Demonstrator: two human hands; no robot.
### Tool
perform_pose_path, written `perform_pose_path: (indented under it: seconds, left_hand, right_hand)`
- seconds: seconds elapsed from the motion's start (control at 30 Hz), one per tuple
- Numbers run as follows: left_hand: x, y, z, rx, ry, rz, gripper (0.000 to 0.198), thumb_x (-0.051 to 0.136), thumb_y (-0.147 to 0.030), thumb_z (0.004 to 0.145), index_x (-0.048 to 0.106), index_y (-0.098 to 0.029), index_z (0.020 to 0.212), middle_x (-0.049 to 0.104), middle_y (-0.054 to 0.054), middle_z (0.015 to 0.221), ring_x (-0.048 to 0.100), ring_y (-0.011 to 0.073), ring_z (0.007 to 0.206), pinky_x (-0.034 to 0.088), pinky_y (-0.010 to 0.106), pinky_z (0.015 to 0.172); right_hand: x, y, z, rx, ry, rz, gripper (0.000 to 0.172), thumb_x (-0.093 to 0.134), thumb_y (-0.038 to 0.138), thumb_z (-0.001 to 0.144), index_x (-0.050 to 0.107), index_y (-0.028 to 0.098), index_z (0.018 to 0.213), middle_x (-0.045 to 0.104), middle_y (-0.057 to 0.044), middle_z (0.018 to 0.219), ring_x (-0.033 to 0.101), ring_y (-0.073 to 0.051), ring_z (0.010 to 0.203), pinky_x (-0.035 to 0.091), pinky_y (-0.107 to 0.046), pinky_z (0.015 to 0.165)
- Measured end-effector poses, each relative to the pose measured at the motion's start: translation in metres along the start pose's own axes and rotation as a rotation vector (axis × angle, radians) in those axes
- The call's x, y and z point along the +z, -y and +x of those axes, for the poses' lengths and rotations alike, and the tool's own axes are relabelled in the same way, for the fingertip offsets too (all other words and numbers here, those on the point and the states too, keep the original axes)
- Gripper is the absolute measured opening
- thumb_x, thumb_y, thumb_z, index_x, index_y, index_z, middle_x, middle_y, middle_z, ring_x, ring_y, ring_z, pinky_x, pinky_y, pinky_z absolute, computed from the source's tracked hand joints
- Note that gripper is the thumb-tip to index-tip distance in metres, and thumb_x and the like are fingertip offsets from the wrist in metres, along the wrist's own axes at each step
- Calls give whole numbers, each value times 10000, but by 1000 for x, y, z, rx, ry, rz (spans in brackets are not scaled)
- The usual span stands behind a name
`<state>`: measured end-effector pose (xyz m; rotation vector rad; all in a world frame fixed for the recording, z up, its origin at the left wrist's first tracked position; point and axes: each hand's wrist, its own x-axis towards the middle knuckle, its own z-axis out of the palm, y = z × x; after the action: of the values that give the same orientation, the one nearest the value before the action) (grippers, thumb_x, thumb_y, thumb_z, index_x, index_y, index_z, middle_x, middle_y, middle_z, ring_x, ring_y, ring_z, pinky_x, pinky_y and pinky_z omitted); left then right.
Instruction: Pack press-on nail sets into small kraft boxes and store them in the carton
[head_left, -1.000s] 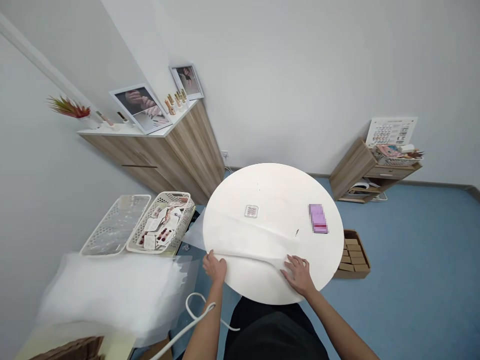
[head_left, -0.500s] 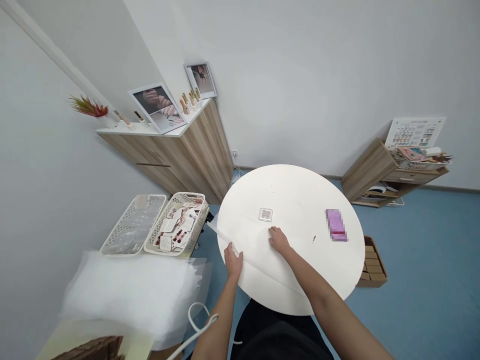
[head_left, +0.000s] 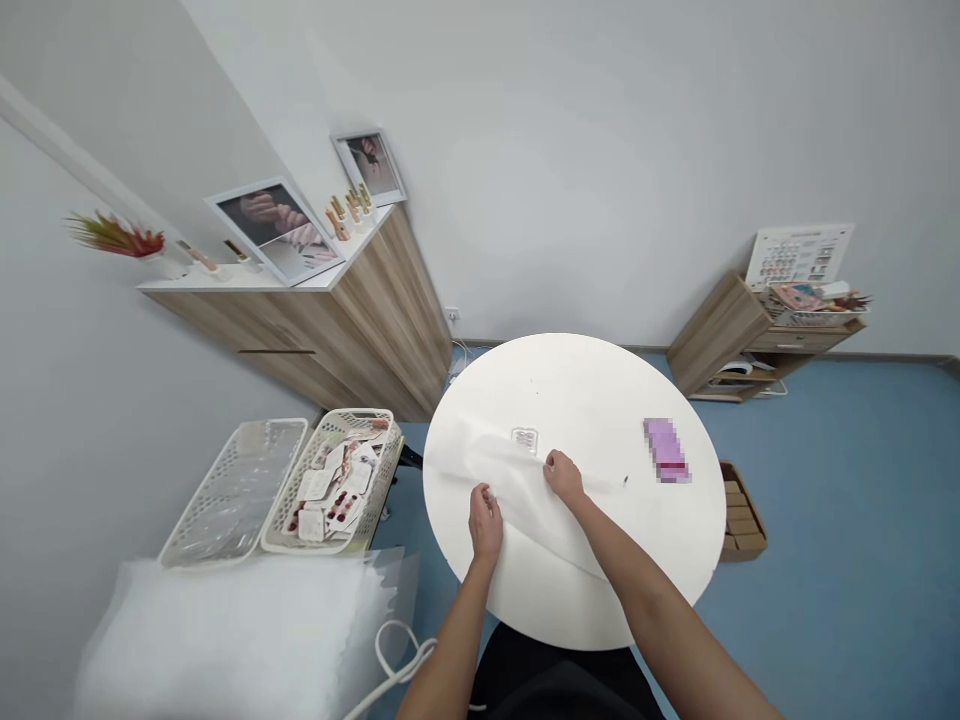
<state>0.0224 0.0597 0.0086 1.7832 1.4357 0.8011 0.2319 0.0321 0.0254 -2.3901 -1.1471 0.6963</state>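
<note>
A thin, see-through white sheet [head_left: 517, 490] lies loosely over the front left of the round white table [head_left: 592, 370], raised and rippled between my hands. My left hand [head_left: 486, 522], fingers curled, pinches the sheet near its front left part. My right hand [head_left: 564, 477] is closed on the sheet's far edge, a little further right. Just beyond that edge, close to my right hand, sits a small clear case [head_left: 525, 438] with a patterned content too small to make out; the sheet partly covers its near side.
A blurred purple packet [head_left: 667, 450] and a small dark bit [head_left: 625, 480] lie on the table's right half. To the left are a basket of cards [head_left: 330, 480], a basket of clear plastic [head_left: 236, 490] and a stack of white sheets [head_left: 240, 630]. A cardboard box [head_left: 742, 515] stands right.
My left hand has moved right, away from the table's left edge, and the sheet has bunched up and come closer to the clear case. My right hand has closed on its edge.
</note>
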Motion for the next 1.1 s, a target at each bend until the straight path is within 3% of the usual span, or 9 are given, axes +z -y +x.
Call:
perform_pose_path:
  seconds: [0.13, 0.23, 0.37, 0.5, 0.63, 0.77, 0.87, 0.97, 1.1]
  left_hand:
    - [21, -35, 30, 80, 13, -57, 433, 421, -222, 890, 388, -207, 1321, 525, 109, 1142, 600, 192, 953, 527, 365, 835]
    - [40, -60, 34, 213, 25, 29, 584, 453, -202, 882, 275, -214, 1439, 447, 147, 1327, 497, 248, 1223, 462, 444, 994]
    - [61, -66, -3, 473, 198, 251, 545, 410, -207, 915, 309, -217, 1451, 344, 145, 1487, 322, 273, 1394, 358, 507, 1096]
    - [72, -44, -56, 698, 495, 500, 567, 455, -299, 912, 334, -258, 1464, 238, 95, 1586, 178, 301, 1463, 235, 565, 1144]
    - [73, -20, -74, 663, 586, 677, 675, 476, -409, 907, 237, -252, 1518, 194, 125, 1598, 163, 351, 1462, 162, 653, 1119]
    - [71, -10, -58, 719, 633, 721, 716, 449, -490, 912, 164, -279, 1535, 165, 101, 1607, 146, 345, 1467, 57, 661, 1130]
    - [72, -10, -42, 743, 668, 714, 758, 463, -531, 895, 154, -272, 1537, 156, 106, 1608, 136, 344, 1469, 37, 653, 1133]
    - [73, -11, -26, 768, 699, 668, 720, 469, -495, 895, 208, -265, 1526, 194, 108, 1600, 170, 335, 1463, 80, 640, 1137]
    - [70, -14, 10, 711, 576, 594, 603, 421, -289, 908, 292, -214, 1492, 338, 124, 1545, 286, 271, 1432, 187, 551, 1158]
  right_hand:
    - [-31, -33, 5, 216, -151, 235, 28, 519, 214, 805, 537, 233, 815, 603, 18, 755, 572, -153, 714, 359, -233, 603]
    - [-47, -57, 8, 416, -268, 469, 28, 547, 228, 768, 520, 229, 774, 625, 20, 732, 600, -147, 670, 409, -230, 597]
    - [-52, -73, 11, 534, -310, 583, 57, 544, 217, 774, 504, 222, 813, 624, 23, 691, 597, -128, 517, 451, -236, 532]
    - [-45, -75, 17, 542, -314, 655, 105, 566, 215, 783, 501, 213, 866, 627, 8, 744, 625, -120, 505, 497, -234, 525]
    - [-42, -78, 18, 476, -332, 655, 270, 591, 250, 768, 523, 204, 1025, 638, -38, 954, 668, -137, 669, 545, -260, 643]
    - [-42, -87, -5, 216, -391, 301, 439, 481, 203, 804, 487, 182, 1242, 535, -127, 1248, 634, -202, 926, 506, -372, 869]
    - [-28, -92, -43, -99, -262, 8, 447, 435, 154, 831, 532, 177, 1267, 519, -131, 1318, 497, -253, 1198, 407, -415, 1021]
    - [-5, -96, -82, -308, -59, -184, 525, 494, 257, 860, 476, 216, 1383, 391, -107, 1497, 307, -293, 1376, 264, -480, 1125]
    - [17, -97, -107, -269, 70, -312, 722, 529, 430, 856, 269, 279, 1513, 165, -79, 1610, 121, -355, 1460, 93, -614, 1137]
